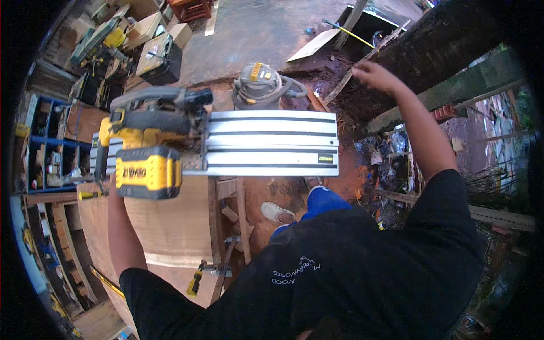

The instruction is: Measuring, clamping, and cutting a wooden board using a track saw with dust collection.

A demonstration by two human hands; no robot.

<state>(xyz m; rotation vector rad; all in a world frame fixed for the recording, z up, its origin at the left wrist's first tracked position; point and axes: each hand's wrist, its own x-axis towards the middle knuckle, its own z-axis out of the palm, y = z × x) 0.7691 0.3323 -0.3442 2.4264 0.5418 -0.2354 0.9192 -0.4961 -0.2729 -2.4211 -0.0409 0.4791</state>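
Note:
A yellow-and-black cordless track saw [148, 136] with a large battery pack sits on a silver aluminium guide rail [272, 144], left of centre. The rail stretches rightward past the wooden worktable's edge. My left forearm [124, 232] reaches up beneath the saw; my left hand is hidden behind the saw and battery, so its grip does not show. Off to the upper right, my right hand [373, 77] is raised with its arm bent, its fingers curled and nothing visible in them. It is well apart from the saw and rail.
Below the rail lies the wooden worktable [175, 226], with a yellow-and-black hand tool [196, 279] near its edge. A grey-and-yellow shop vacuum [259, 85] with a hose stands beyond the rail. Blue shelving [48, 147] is at left; a thick dark beam [436, 48] runs at upper right.

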